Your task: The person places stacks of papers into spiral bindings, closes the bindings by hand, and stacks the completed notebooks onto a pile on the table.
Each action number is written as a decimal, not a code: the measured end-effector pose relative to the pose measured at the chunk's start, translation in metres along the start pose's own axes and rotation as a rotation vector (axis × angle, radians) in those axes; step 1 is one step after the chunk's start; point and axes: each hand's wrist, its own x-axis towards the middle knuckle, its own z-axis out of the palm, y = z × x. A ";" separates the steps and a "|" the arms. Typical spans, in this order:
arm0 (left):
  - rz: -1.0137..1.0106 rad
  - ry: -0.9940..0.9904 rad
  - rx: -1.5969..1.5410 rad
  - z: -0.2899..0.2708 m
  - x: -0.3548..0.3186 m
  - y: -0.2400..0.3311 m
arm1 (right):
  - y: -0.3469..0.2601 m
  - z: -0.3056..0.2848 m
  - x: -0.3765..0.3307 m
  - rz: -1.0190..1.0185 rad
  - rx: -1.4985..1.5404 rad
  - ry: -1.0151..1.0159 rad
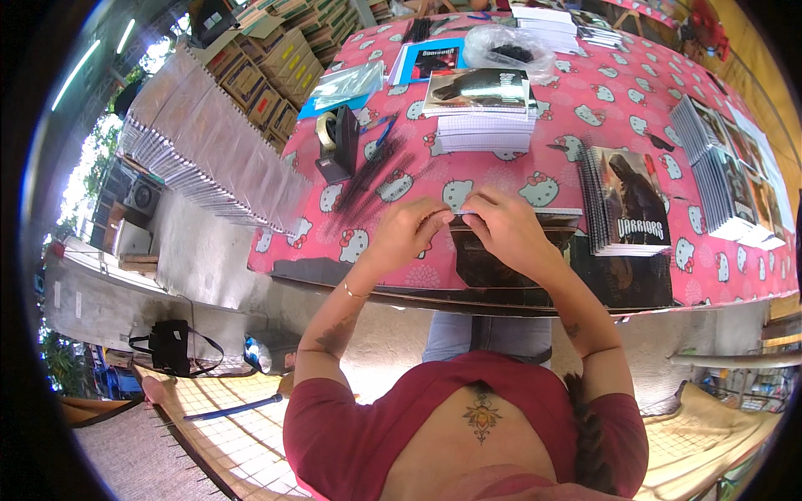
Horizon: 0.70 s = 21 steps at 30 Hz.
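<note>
My left hand [408,232] and my right hand [508,227] meet at the near edge of a table with a pink cartoon-cat cloth [585,108]. Both pinch the pale top edge of a dark-covered notebook [484,259] that lies under them; the fingertips nearly touch. Just left of my left hand is a loose pile of black binding coils [374,174]. Right of my right hand stands a stack of spiral-bound notebooks [628,204] with a dark figure on the cover.
Behind the hands sit a stack of white pages under a dark cover [480,108], a tape dispenser [336,142], a blue booklet [430,58] and a clear plastic bag [508,46]. More notebooks [723,167] fan out at right. Wrapped stacks [209,142] and cardboard boxes [267,71] line the left; a black bag [171,346] lies on the floor.
</note>
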 end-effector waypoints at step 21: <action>0.183 0.099 0.143 0.004 0.015 0.010 | -0.006 -0.020 -0.008 -0.069 -0.220 0.145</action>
